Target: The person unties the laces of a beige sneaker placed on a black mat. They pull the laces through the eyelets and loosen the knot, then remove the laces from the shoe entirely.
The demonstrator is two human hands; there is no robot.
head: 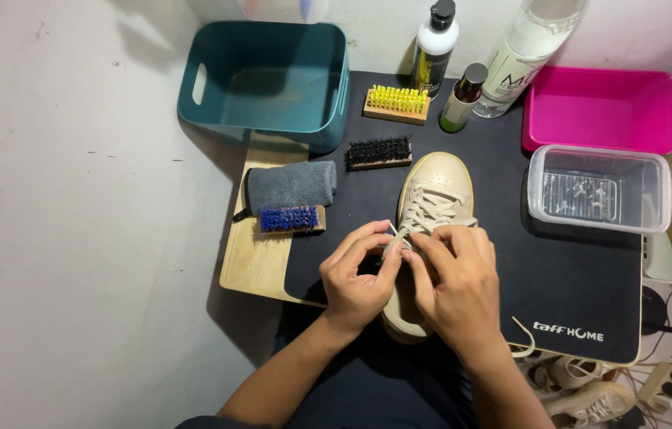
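Black matting covered the surface, where a beige sneaker lay toe-away, just right of the blue brush. Left hand and right hand each kept a pinching grip on the lace, which looked soft, light and limp, best held near its ends.

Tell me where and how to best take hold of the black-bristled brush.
Grip the black-bristled brush across its wooden back, by the two long sides, coming from above. It lies crosswise on the black mat with free space around it, and the block is narrow that way.

Open black mat right of the shoe. Black brush and bottles blocking behind, blue brush left, clear box far right.
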